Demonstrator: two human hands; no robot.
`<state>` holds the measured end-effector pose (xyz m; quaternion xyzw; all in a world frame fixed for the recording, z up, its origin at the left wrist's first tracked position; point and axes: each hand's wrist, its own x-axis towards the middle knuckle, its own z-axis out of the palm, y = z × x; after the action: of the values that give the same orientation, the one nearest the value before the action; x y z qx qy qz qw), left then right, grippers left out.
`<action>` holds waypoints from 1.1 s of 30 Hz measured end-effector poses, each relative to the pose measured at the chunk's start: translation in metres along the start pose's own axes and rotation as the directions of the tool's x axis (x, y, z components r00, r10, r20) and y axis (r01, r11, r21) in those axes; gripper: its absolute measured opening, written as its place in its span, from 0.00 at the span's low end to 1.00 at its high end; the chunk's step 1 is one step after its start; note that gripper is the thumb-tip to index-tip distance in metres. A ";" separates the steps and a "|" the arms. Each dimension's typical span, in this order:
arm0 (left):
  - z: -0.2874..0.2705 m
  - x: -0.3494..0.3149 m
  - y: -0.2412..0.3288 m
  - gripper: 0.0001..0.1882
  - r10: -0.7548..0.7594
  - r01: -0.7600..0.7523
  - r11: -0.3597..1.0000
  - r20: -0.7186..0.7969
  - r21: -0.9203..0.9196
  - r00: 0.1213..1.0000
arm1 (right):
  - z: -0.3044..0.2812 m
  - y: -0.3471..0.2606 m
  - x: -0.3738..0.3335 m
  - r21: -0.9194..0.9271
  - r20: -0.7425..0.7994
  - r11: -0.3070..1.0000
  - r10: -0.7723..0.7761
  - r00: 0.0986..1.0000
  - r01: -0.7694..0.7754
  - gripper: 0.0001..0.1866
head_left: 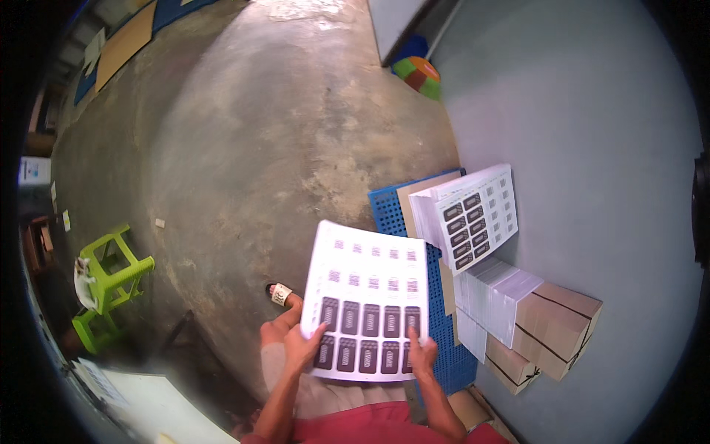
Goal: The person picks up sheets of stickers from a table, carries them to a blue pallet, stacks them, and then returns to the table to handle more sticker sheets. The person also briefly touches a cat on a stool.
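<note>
A stack of printed sheets [366,292] is held out in front of my body, white with rows of dark labels at the near half and small pink-red prints at the far half. My left hand [302,346] grips its left edge, thumb on top. On the right edge my right hand [421,355] is closed the same way, thumb over the dark labels. The fingers under the sheets are hidden. To the right, a tall pile of similar printed sheets [477,218] rests on cardboard over a blue plastic pallet [388,211], apart from my hands.
Beside that pile stand another white paper stack [492,296] and strapped brown packages [558,325] along the grey wall [592,185]. Green plastic stools [122,277] are at the left. A white tabletop [159,403] lies at lower left. A colourful round object [418,76] sits by the far doorway.
</note>
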<state>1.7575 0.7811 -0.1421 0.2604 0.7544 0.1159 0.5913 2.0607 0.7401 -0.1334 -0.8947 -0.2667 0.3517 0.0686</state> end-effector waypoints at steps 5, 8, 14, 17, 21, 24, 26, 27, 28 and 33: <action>-0.145 -0.083 -0.092 0.24 -0.320 0.255 0.922 -0.204 -0.291 0.925 | 0.093 -0.079 -0.116 -0.095 0.311 0.956 -0.236 0.921 0.277 0.29; -0.219 -0.154 -0.196 0.23 -0.303 0.025 0.767 -0.328 -0.641 0.895 | 0.153 -0.118 -0.223 -0.237 0.456 0.867 -0.300 0.838 0.439 0.32; -0.313 -0.285 -0.306 0.21 -0.538 0.076 0.618 -0.351 -0.782 0.766 | 0.214 -0.192 -0.403 -0.161 0.679 0.657 -0.468 0.566 0.736 0.32; -0.311 -0.308 -0.325 0.28 -0.437 0.087 0.734 -0.372 -0.673 0.819 | 0.207 -0.224 -0.436 -0.246 0.662 0.456 -0.565 0.492 0.855 0.28; -0.314 -0.327 -0.316 0.35 -0.446 0.136 0.776 -0.384 -0.616 0.808 | 0.216 -0.234 -0.439 -0.166 0.709 0.466 -0.556 0.433 0.869 0.28; -0.302 -0.336 -0.301 0.33 -0.554 0.196 0.659 -0.293 -0.726 0.779 | 0.215 -0.269 -0.461 -0.178 0.756 0.332 -0.557 0.345 0.926 0.27; -0.283 -0.351 -0.282 0.33 -0.583 0.083 0.542 -0.303 -0.836 0.754 | 0.210 -0.291 -0.480 -0.183 0.808 0.260 -0.510 0.296 0.948 0.28; -0.269 -0.354 -0.270 0.32 -0.622 0.046 0.515 -0.335 -0.856 0.707 | 0.212 -0.299 -0.479 -0.126 0.837 0.180 -0.508 0.202 0.976 0.28; -0.254 -0.352 -0.256 0.32 -0.656 -0.006 0.495 -0.378 -0.869 0.653 | 0.219 -0.312 -0.477 -0.052 0.856 0.098 -0.509 0.095 0.994 0.29; -0.245 -0.337 -0.189 0.29 -0.783 -0.319 0.160 -0.316 -0.934 0.535 | 0.264 -0.391 -0.546 0.062 0.938 -0.247 -0.317 -0.141 0.967 0.31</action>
<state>1.5315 0.4770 0.1145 -0.3990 0.7062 0.5443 0.2140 1.3835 0.7674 0.1153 -0.1605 -0.8978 0.3425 -0.2256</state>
